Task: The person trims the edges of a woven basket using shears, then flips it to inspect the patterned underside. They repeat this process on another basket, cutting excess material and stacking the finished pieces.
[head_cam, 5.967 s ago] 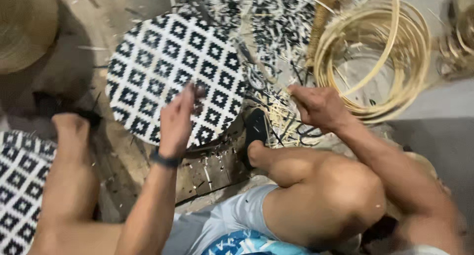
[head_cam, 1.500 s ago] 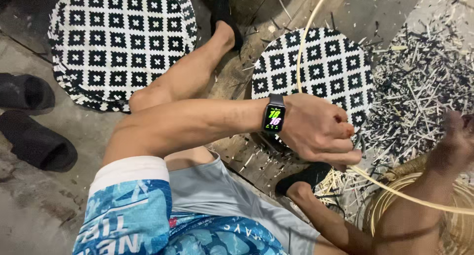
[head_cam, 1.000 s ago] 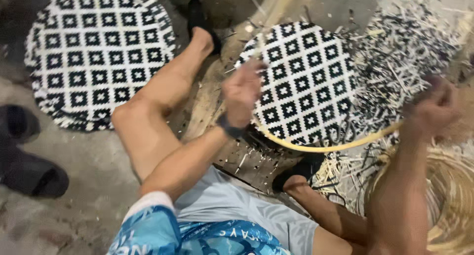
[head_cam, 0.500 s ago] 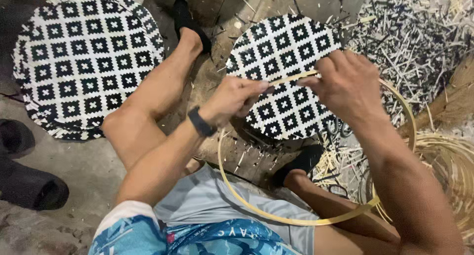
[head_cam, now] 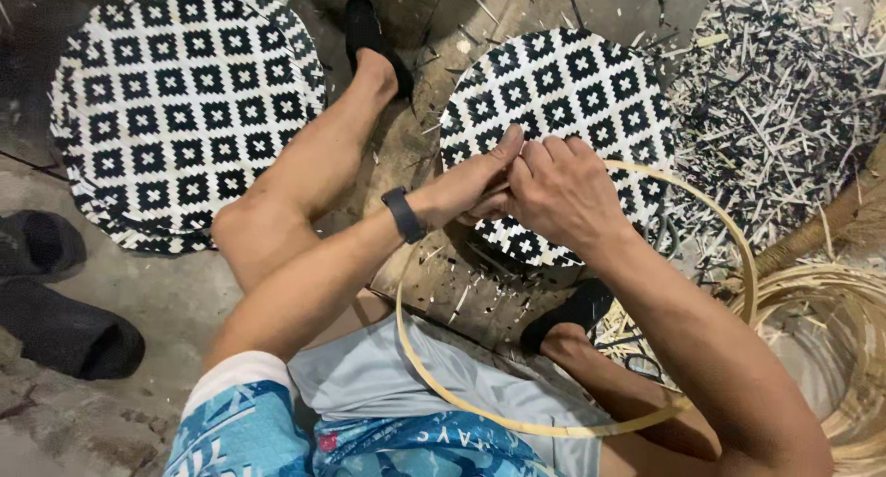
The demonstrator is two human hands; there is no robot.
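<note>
1. The left hand [head_cam: 475,186] and right hand [head_cam: 563,196] meet at the middle of the view, fingers closed and pressed together; both pinch the ends of a thin pale cane strip [head_cam: 517,422] where they join.
2. The strip is bent into a hoop; it runs from the hands out to the right, curves down past the right forearm, crosses the grey shorts [head_cam: 443,385] near the person, and rises on the left to the left wrist; the join itself is hidden under the fingers.
3. A dark band [head_cam: 404,215] sits on the left wrist.
4. Just beyond the hands lies a round woven tray [head_cam: 591,80] in a black-and-white diamond pattern; the hands overlap its near edge in the view; whether they touch it cannot be told.
5. A larger stack of trays [head_cam: 175,99] in the same pattern lies far left, beside the left leg.
6. The left foot wears a black sandal [head_cam: 365,25] at the far middle; the right foot's sandal [head_cam: 572,311] shows under the right forearm.
7. A heap of cut black and white strip ends [head_cam: 784,117] covers the floor far right.
8. Coils of pale cane [head_cam: 831,348] lie at the right edge, near.
9. A spare pair of dark sandals [head_cam: 55,302] lies on the concrete at near left.
</note>
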